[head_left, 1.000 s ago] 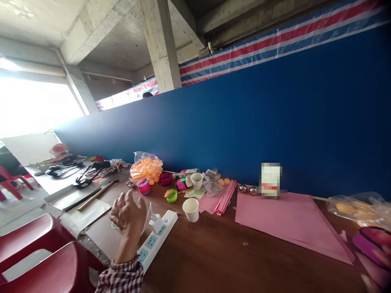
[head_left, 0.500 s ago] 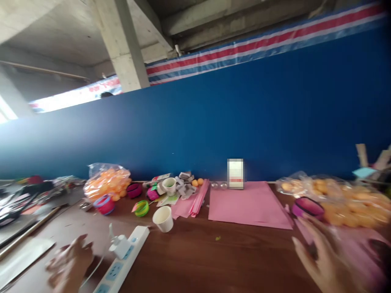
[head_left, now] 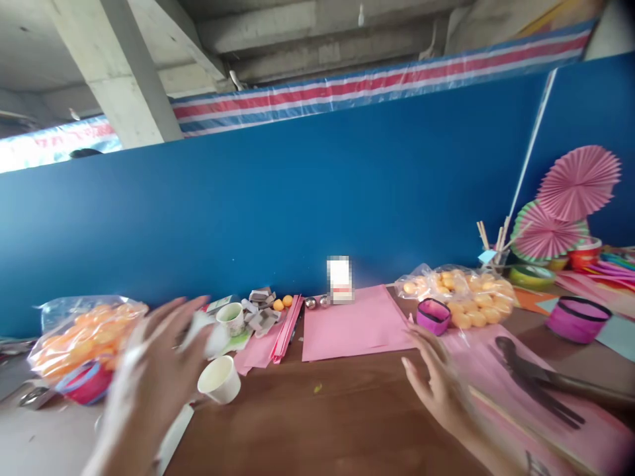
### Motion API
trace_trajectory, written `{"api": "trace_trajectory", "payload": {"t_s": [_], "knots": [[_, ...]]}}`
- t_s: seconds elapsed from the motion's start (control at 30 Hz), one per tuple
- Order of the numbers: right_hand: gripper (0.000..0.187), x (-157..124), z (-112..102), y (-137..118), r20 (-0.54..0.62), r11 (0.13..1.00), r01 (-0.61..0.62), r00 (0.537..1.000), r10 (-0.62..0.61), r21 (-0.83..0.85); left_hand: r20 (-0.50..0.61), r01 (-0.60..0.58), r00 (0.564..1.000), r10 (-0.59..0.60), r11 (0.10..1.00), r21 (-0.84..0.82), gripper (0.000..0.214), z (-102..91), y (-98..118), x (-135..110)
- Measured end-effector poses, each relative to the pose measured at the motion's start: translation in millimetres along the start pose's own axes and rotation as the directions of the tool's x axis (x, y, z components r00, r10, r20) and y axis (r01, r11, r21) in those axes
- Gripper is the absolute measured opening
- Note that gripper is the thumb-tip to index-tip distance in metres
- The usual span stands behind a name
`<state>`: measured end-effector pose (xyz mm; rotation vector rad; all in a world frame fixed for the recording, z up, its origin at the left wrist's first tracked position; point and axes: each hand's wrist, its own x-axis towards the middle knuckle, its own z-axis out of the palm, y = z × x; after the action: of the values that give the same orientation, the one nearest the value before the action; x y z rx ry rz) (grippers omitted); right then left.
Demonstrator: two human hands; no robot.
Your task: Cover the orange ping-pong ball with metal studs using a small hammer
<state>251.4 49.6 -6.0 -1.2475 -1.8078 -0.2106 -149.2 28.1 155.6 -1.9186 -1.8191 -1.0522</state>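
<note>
My left hand [head_left: 149,377] is raised above the brown table [head_left: 337,416] at the left, blurred by motion, fingers stretched out and apart, holding nothing. It hangs in front of a white paper cup [head_left: 219,379] and a bag of orange balls [head_left: 79,334]. My right hand [head_left: 439,380] hovers open over the table, fingers spread, at the edge of a pink paper sheet [head_left: 555,423]. A small pink bowl [head_left: 433,315] stands just beyond its fingertips.
A flat pink paper sheet [head_left: 352,324] lies at the middle back against the blue partition [head_left: 297,198]. A second bag of orange balls [head_left: 466,294], dark scissors [head_left: 536,387], a pink bowl [head_left: 578,318] and pink paper fans [head_left: 578,182] are at the right. A white power strip [head_left: 173,430] lies at the left.
The view has swung from left to right along the table. My left hand rose from beside the power strip. My right hand came into view, open.
</note>
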Motion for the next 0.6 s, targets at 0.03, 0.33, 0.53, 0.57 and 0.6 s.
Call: {"api": "trace_trajectory", "payload": {"t_s": [0.03,0.33,0.53,0.57,0.6], "knots": [[0.041,-2,2,-1,0.025,1.0,0.025,0.999,-0.025,-0.001,0.033,-0.027,0.999,0.026,1.0,0.008,0.036,19.0,28,8],[0.039,-15,15,1,0.256,0.994,0.113,0.961,-0.107,-0.01,0.431,-0.2,0.822,0.373,0.897,-0.395,0.033,213.1,217,18],[0.04,-12,21,4,0.235,0.997,0.076,0.97,-0.069,-0.023,0.443,-0.241,0.784,0.434,0.871,-0.428,0.036,277.4,275,24],[0.039,-11,22,4,0.235,0.997,0.076,0.97,-0.069,-0.02,0.446,-0.243,0.78,0.439,0.869,-0.43,0.035,286.0,280,27],[0.038,-10,23,5,0.236,0.997,0.072,0.97,-0.067,-0.017,0.451,-0.244,0.775,0.444,0.867,-0.434,0.035,294.5,283,29]]}}
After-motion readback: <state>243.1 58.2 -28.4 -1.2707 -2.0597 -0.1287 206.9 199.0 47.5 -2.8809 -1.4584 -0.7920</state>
